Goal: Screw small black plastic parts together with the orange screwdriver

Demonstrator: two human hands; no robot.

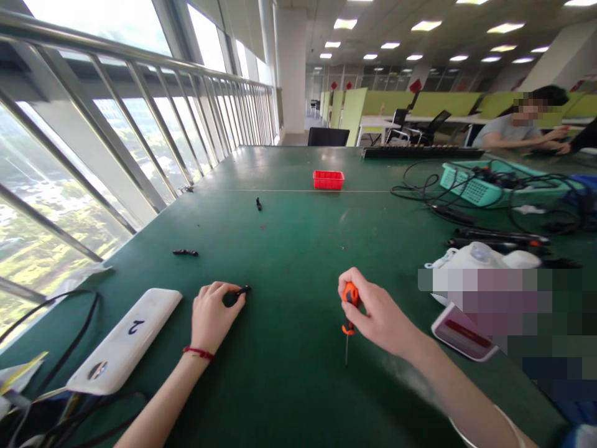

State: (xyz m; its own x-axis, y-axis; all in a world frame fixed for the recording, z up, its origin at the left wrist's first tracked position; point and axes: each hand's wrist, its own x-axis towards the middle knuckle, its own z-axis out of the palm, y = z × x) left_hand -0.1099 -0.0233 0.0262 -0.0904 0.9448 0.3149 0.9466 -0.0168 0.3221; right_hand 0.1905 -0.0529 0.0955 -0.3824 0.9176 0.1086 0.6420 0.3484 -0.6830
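Observation:
My left hand (pixel 214 314) pinches a small black part (pixel 241 291) between thumb and fingers, low over the green table (pixel 289 249). My right hand (pixel 373 308) is closed around the orange and black handle of a screwdriver (pixel 351 295), whose thin metal shaft points down and toward me. Two similar small black pieces lie farther off: one (pixel 185 252) beyond the white power bank, another (pixel 258 204) nearer the middle. Neither of my hands touches them.
A white power bank (pixel 125 342) lies at left, near cables. A red bin (pixel 328 180) stands at the far middle. At right are a teal basket (pixel 480 186) with cables, black rods (pixel 501 238), a white object (pixel 476 267) and a phone-like slab (pixel 464 333). A person (pixel 517 127) sits beyond.

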